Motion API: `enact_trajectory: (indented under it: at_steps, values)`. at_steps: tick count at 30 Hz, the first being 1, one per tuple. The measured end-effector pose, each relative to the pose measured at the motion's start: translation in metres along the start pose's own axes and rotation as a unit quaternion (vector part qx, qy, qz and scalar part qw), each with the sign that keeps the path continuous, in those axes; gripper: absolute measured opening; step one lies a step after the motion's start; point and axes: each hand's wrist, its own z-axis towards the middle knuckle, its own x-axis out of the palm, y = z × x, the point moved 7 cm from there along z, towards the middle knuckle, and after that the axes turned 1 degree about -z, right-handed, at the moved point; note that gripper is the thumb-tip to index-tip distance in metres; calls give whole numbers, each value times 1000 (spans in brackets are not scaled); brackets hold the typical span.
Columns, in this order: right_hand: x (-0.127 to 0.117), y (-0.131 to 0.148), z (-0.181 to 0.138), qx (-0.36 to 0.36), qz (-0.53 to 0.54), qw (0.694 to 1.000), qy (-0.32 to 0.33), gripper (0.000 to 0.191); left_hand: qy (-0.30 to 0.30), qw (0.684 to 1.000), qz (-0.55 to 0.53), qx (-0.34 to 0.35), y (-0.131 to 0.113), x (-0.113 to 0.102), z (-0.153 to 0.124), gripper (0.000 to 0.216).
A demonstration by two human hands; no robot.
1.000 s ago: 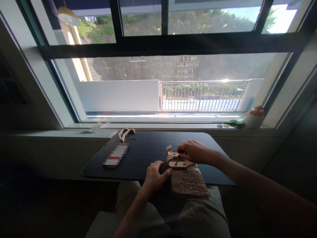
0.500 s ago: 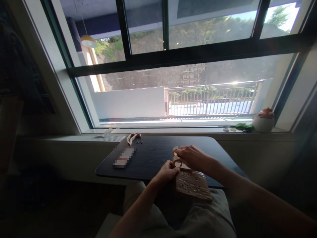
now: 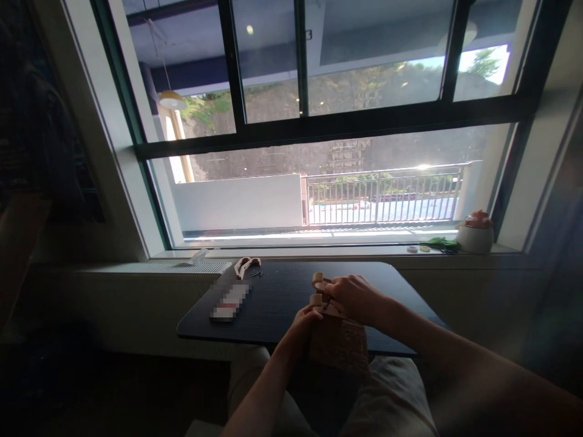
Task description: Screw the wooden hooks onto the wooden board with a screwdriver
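A carved wooden panel (image 3: 339, 346) hangs over the table's near edge above my lap, its patterned face in shade. At its far end are two pale, curved wooden pieces, a far one (image 3: 317, 278) and a near one (image 3: 315, 300). My left hand (image 3: 303, 326) grips the panel's left corner beside the near curved piece, thumb on top. Bent over the far end, my right hand (image 3: 357, 297) has its fingers closed between the curved pieces. A small dark thing shows at those fingertips, too small to name.
On the dark table (image 3: 282, 321) at the left lie loose curved wooden parts (image 3: 246, 266), several small screws (image 3: 257, 274) and a blurred-out rectangular item (image 3: 230, 303). A white pot with an orange top (image 3: 475, 233) stands on the windowsill at the right.
The panel has tilted and shifted slightly left, so its carved face looks darker. Both hands stay on it, the right one still at the curved pieces. My view has tipped upward.
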Motion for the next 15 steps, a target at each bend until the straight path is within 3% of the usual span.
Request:
enact_trajectory:
  at_steps: [8,15]
  values:
    - [-4,21,-5,-46,-84,991,92,15,16,1000,-9,13,11,10,-9,38]
    - [13,38,-22,-70,-109,986,101,22,49,997,45,44,9,15,-13,39]
